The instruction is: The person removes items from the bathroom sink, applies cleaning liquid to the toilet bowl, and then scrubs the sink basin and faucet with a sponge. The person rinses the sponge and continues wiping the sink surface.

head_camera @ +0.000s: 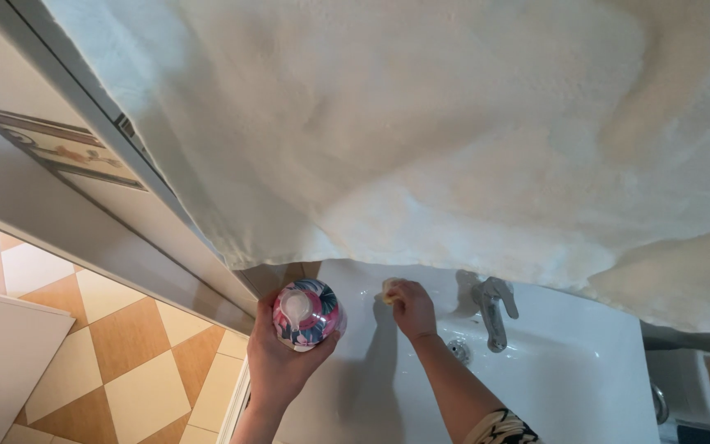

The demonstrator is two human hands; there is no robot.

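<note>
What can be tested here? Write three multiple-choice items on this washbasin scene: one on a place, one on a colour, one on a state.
1. Where is the sponge?
A. On the basin's back rim, left of the tap
B. On the floor tiles
C. Under the tap's spout

2. What colour is the bottle's cap?
A. Black
B. White
C. Green

3. How does the left hand stand?
A. Flat on the basin
B. Open in the air
C. Closed round the bottle

Answers: 1 A, the right hand presses the yellow sponge on the white basin rim, left of the tap. 2 B, the floral bottle shows a white cap. 3 C, the left hand grips the bottle from below.
</note>
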